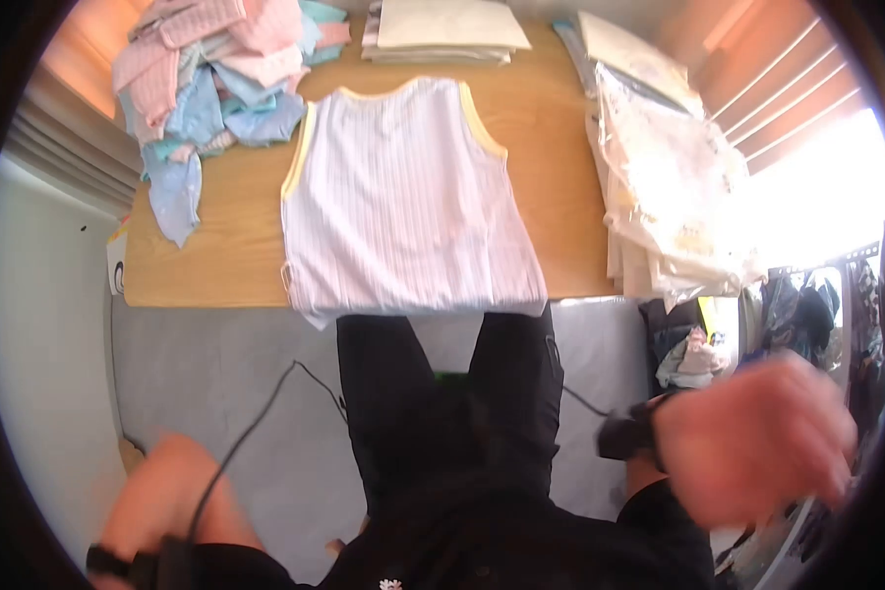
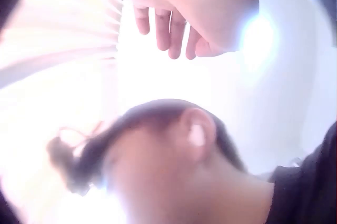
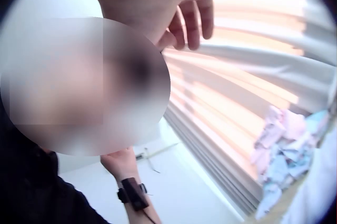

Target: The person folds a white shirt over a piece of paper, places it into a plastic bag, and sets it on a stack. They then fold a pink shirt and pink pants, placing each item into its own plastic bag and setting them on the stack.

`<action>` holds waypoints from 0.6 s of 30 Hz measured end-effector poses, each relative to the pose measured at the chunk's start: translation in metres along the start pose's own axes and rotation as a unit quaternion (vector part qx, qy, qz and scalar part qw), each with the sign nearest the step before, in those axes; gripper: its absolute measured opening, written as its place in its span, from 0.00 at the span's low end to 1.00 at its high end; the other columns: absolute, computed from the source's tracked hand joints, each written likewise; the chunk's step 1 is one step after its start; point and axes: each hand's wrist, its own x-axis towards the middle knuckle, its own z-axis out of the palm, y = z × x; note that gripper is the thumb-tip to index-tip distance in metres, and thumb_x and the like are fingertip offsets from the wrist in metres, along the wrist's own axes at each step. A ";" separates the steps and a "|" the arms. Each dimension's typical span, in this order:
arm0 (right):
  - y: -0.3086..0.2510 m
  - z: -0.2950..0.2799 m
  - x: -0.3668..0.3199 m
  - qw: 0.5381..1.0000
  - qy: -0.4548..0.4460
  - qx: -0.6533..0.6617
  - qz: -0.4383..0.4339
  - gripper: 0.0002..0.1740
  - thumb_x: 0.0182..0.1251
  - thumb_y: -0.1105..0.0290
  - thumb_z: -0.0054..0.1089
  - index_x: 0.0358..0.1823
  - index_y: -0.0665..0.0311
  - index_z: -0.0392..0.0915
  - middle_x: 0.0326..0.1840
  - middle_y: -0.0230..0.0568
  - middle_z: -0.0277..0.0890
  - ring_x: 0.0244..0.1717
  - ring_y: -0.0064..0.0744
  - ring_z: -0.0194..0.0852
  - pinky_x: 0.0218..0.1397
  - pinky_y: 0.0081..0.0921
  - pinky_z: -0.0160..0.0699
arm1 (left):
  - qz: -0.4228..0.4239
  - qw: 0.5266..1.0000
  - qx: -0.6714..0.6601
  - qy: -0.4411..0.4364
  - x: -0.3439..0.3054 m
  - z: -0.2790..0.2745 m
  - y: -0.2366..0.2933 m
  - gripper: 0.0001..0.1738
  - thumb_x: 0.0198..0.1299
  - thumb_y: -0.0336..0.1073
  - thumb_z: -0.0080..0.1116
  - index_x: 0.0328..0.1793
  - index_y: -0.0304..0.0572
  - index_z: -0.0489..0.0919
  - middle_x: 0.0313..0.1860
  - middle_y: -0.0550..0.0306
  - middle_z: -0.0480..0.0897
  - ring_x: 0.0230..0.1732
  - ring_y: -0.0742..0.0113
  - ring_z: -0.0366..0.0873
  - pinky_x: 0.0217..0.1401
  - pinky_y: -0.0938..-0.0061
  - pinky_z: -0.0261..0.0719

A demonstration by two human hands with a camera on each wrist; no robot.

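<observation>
A pale ribbed sleeveless top (image 1: 403, 197) with yellow trim lies spread on the wooden table, its hem at the front edge. Both hands are away from it. My right hand (image 1: 757, 438), blurred in the head view, is raised at the lower right, a black band round its wrist. Its fingers hang loosely curled around nothing in the right wrist view. My left arm is bent up at the lower left of the head view, the hand itself out of that frame. The left wrist view shows my left hand (image 2: 200, 3) near head height, fingers relaxed and holding nothing.
A heap of pink and blue garments (image 1: 226, 79) covers the table's back left. Flat cream packets (image 1: 447, 28) lie at the back, and a stack of plastic-wrapped packages (image 1: 664, 187) at the right. Thin cables (image 1: 256, 423) run from the wristbands. Clothes (image 1: 806, 305) hang at the far right.
</observation>
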 end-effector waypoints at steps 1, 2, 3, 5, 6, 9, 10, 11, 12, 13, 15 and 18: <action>0.013 0.016 -0.008 0.998 -0.028 0.009 0.047 0.14 0.61 0.75 0.64 0.48 0.67 0.81 0.50 0.48 0.81 0.53 0.51 0.80 0.54 0.39 0.80 | -0.049 0.998 0.035 0.034 -0.016 -0.024 0.006 0.11 0.75 0.36 0.53 0.57 0.47 0.80 0.59 0.55 0.78 0.60 0.65 0.75 0.62 0.66 0.71; 0.030 0.034 -0.017 0.992 -0.083 0.024 0.090 0.14 0.61 0.75 0.64 0.48 0.67 0.81 0.50 0.48 0.81 0.53 0.51 0.80 0.54 0.40 0.81 | -0.118 0.987 0.104 0.025 -0.053 -0.051 0.015 0.18 0.73 0.42 0.48 0.60 0.39 0.78 0.63 0.47 0.76 0.64 0.56 0.72 0.67 0.60 0.67; 0.050 0.053 -0.029 0.980 -0.149 0.042 0.123 0.14 0.61 0.75 0.63 0.48 0.67 0.81 0.50 0.48 0.81 0.53 0.51 0.80 0.54 0.40 0.81 | -0.185 0.967 0.173 0.006 -0.091 -0.081 0.024 0.26 0.72 0.47 0.43 0.62 0.32 0.75 0.66 0.40 0.73 0.68 0.47 0.69 0.72 0.54 0.63; 0.094 0.092 -0.053 0.951 -0.290 0.043 0.101 0.20 0.62 0.69 0.67 0.55 0.64 0.78 0.60 0.48 0.76 0.66 0.57 0.70 0.67 0.46 0.71 | -0.378 0.923 0.043 0.060 -0.155 -0.028 -0.009 0.29 0.73 0.47 0.42 0.63 0.25 0.74 0.68 0.36 0.73 0.71 0.45 0.68 0.76 0.54 0.60; 0.106 0.108 -0.066 0.938 -0.341 -0.001 0.064 0.23 0.65 0.64 0.67 0.59 0.64 0.77 0.65 0.51 0.73 0.70 0.59 0.66 0.70 0.48 0.67 | -0.462 0.881 -0.015 0.103 -0.187 -0.002 -0.026 0.30 0.73 0.47 0.41 0.63 0.22 0.73 0.68 0.34 0.73 0.72 0.44 0.67 0.78 0.54 0.59; 0.127 0.130 -0.108 0.907 -0.391 -0.130 0.085 0.31 0.69 0.53 0.61 0.68 0.63 0.72 0.73 0.56 0.66 0.75 0.62 0.58 0.75 0.51 0.60 | -0.701 0.690 -0.033 -0.177 -0.227 0.061 -0.054 0.26 0.71 0.42 0.55 0.71 0.37 0.74 0.73 0.42 0.72 0.76 0.51 0.65 0.79 0.62 0.58; 0.131 0.132 -0.112 0.901 -0.394 -0.152 0.095 0.33 0.70 0.51 0.59 0.70 0.62 0.69 0.75 0.56 0.62 0.77 0.62 0.55 0.77 0.53 0.57 | -0.688 0.704 -0.040 -0.171 -0.263 0.073 -0.053 0.27 0.71 0.44 0.57 0.71 0.37 0.74 0.75 0.41 0.69 0.78 0.50 0.63 0.79 0.62 0.57; 0.133 0.129 -0.119 0.894 -0.399 -0.173 0.107 0.36 0.71 0.48 0.57 0.73 0.62 0.67 0.78 0.57 0.58 0.78 0.62 0.53 0.78 0.54 0.53 | -0.677 0.715 -0.047 -0.167 -0.289 0.079 -0.054 0.29 0.71 0.46 0.59 0.71 0.36 0.74 0.77 0.41 0.67 0.79 0.50 0.61 0.80 0.61 0.56; 0.137 0.126 -0.123 0.886 -0.404 -0.193 0.120 0.38 0.71 0.45 0.55 0.75 0.61 0.64 0.80 0.58 0.55 0.80 0.62 0.50 0.80 0.55 0.49 | -0.655 0.723 -0.031 -0.216 -0.297 0.080 -0.061 0.30 0.70 0.46 0.60 0.72 0.36 0.73 0.77 0.40 0.66 0.79 0.50 0.61 0.79 0.61 0.57; 0.142 0.123 -0.125 0.875 -0.416 -0.200 0.146 0.40 0.72 0.44 0.53 0.77 0.60 0.61 0.82 0.57 0.50 0.82 0.61 0.45 0.81 0.58 0.43 | -0.635 0.726 -0.017 -0.265 -0.304 0.082 -0.066 0.30 0.69 0.46 0.61 0.72 0.36 0.73 0.77 0.40 0.66 0.79 0.50 0.61 0.79 0.61 0.58; 0.154 0.119 -0.126 0.866 -0.420 -0.218 0.159 0.41 0.72 0.44 0.52 0.78 0.61 0.60 0.83 0.56 0.48 0.83 0.61 0.42 0.82 0.57 0.40 | -0.594 0.718 0.005 -0.363 -0.312 0.083 -0.069 0.32 0.67 0.46 0.63 0.73 0.36 0.72 0.76 0.39 0.66 0.78 0.50 0.61 0.78 0.62 0.60; 0.172 0.118 -0.124 0.853 -0.427 -0.244 0.177 0.41 0.72 0.44 0.52 0.78 0.61 0.59 0.84 0.55 0.46 0.84 0.60 0.39 0.82 0.56 0.38 | -0.639 0.681 -0.106 -0.341 -0.307 0.090 -0.115 0.32 0.67 0.48 0.63 0.71 0.36 0.73 0.71 0.40 0.71 0.72 0.52 0.69 0.73 0.63 0.67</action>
